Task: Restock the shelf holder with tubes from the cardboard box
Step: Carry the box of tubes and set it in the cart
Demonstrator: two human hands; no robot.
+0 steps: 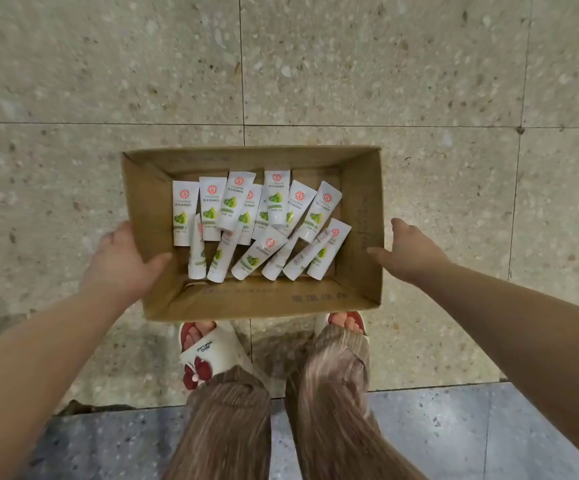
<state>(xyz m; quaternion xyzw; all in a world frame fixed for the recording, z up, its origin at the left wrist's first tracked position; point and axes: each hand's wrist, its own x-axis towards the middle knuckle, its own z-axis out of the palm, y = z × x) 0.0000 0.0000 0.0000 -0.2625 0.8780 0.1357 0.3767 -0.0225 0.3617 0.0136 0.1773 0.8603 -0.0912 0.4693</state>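
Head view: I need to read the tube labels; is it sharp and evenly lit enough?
Head view: soft, even light, no glare on the tubes; their small print is blurred, only red logos and green leaves show; wide-angle bends the floor joints toward the right edge; dim shadow beneath the cardboard box.

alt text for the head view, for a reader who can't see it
Seen from above, an open cardboard box holds a jumble of white tubes with green labels. The person's left hand grips its left wall, thumb inside; the right hand, fingers extended, is at the right wall. Speckled floor tiles lie beneath.
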